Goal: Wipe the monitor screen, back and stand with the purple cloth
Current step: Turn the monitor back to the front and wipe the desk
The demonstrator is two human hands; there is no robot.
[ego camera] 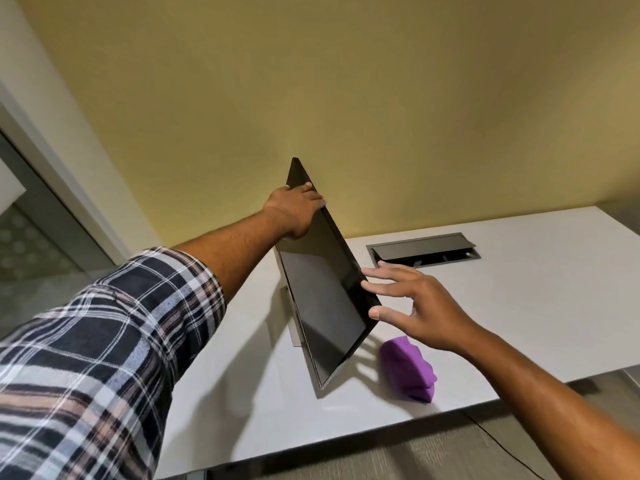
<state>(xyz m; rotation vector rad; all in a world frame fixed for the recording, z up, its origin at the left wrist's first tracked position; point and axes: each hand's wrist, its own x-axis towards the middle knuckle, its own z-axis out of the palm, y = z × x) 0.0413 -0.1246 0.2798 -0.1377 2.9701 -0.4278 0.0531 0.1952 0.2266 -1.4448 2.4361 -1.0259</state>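
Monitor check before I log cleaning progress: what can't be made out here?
Head view:
- monitor back: faces away, hidden by the panel.
- stand: only a sliver shows behind the panel.
- left hand fingertips: wrapped over the top edge.
- purple cloth underside: against the desk.

Probably an office; a white desk (519, 306) carries a recessed cable box (424, 250) with a hinged grey lid; plain yellow wall (346, 81); frosted glass partition (27, 244) at left.

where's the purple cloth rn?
In the head view the purple cloth lies bunched on the white desk, lower right of centre, beside the monitor and near the desk's front edge. It sits under the right hand; neither hand holds it.
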